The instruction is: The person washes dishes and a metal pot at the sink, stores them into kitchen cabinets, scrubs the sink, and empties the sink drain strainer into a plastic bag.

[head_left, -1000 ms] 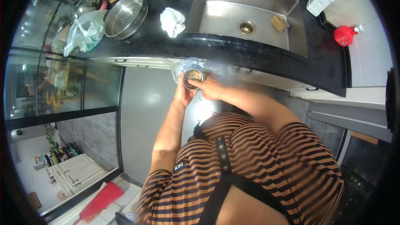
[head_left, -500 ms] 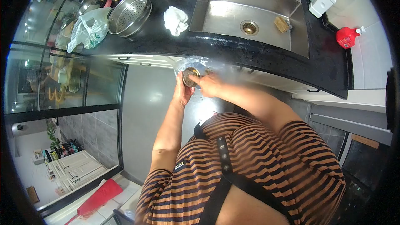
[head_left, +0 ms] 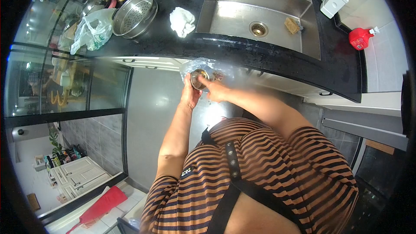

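My left hand (head_left: pixel 189 95) is closed around a small round metal cup (head_left: pixel 194 86), tilted so that its mouth faces me; its exact kind is not clear. My right hand (head_left: pixel 216 91) comes from the right with its index finger stretched into the cup's mouth, the other fingers partly curled and nothing visible in them. Just beyond and below the cup, a clear plastic bag (head_left: pixel 190 66) spreads in front of the cabinet, with small brownish scraps (head_left: pixel 218 76) showing in it.
Behind stands a black counter (head_left: pixel 169 47) with a steel sink (head_left: pixel 236 15), a sponge (head_left: pixel 292 25) inside it. A white cloth (head_left: pixel 182 21), a steamer pot (head_left: pixel 133 14) and a plastic bag (head_left: pixel 93 30) lie left. A white bottle (head_left: pixel 334 2) and a red bottle (head_left: pixel 360 38) stand right.
The right hand has shifted slightly, with its finger still in the cup. The scraps in the bag show more clearly now. The left hand has barely moved.
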The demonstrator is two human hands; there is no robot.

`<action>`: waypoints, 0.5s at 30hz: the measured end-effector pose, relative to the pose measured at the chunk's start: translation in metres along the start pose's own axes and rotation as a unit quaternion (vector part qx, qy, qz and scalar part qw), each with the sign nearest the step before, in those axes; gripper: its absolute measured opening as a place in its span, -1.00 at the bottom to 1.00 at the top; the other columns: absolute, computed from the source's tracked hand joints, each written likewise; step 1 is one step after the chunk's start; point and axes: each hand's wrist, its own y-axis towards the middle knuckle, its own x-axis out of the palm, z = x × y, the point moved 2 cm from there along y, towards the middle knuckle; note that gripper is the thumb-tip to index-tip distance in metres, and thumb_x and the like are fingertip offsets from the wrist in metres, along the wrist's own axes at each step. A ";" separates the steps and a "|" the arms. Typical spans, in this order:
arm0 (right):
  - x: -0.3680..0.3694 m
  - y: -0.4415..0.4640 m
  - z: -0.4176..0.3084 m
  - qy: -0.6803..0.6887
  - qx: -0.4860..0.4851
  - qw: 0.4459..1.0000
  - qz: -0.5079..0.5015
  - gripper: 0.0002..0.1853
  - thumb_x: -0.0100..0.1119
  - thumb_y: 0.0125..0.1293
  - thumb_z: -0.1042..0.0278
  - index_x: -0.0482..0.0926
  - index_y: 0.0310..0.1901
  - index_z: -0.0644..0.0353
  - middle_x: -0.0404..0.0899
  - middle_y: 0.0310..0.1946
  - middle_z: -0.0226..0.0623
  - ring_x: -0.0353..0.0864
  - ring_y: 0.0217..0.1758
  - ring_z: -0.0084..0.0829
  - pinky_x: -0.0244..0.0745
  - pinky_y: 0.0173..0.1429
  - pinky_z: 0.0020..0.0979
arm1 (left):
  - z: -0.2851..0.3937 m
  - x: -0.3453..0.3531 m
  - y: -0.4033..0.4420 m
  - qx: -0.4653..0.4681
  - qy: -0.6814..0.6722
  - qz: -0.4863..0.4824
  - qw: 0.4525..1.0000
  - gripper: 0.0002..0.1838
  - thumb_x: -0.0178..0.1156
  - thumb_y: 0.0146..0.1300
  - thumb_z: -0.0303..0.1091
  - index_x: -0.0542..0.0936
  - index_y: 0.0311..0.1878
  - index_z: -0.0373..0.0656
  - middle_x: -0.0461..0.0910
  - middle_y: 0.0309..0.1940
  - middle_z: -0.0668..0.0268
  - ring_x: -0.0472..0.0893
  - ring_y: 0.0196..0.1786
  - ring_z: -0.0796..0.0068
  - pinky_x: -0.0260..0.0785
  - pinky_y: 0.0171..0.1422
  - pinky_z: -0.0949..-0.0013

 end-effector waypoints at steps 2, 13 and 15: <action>0.013 0.019 0.025 -0.100 -0.049 0.989 0.096 -0.29 -0.06 0.04 0.44 -0.04 0.27 -0.15 0.50 -0.25 -0.07 0.54 -0.32 -0.28 0.47 -0.24 -0.34 | 0.001 0.000 -0.001 0.007 0.013 0.012 1.000 -0.48 -0.18 0.13 0.24 0.42 -0.11 0.02 0.49 -0.28 0.45 0.44 -0.27 0.59 0.26 -0.24 0.47; 0.009 0.020 0.053 -0.303 -0.155 0.928 0.148 -0.34 -0.10 0.03 0.53 0.08 0.23 -0.11 0.55 -0.33 -0.15 0.57 -0.32 -0.26 0.48 -0.22 -0.32 | -0.013 0.005 0.009 -0.071 0.063 0.060 0.994 -0.44 -0.13 0.06 0.28 0.48 -0.25 -0.05 0.49 -0.48 0.39 0.43 -0.53 0.56 0.28 -0.48 0.51; 0.003 0.016 0.049 -0.275 -0.088 0.949 0.125 -0.30 -0.09 0.01 0.53 0.04 0.25 -0.14 0.54 -0.32 -0.11 0.55 -0.31 -0.20 0.44 -0.19 -0.27 | -0.016 0.003 0.015 -0.118 0.049 0.056 0.990 -0.44 -0.18 0.07 0.31 0.48 -0.30 -0.01 0.48 -0.55 0.41 0.41 -0.59 0.58 0.24 -0.56 0.55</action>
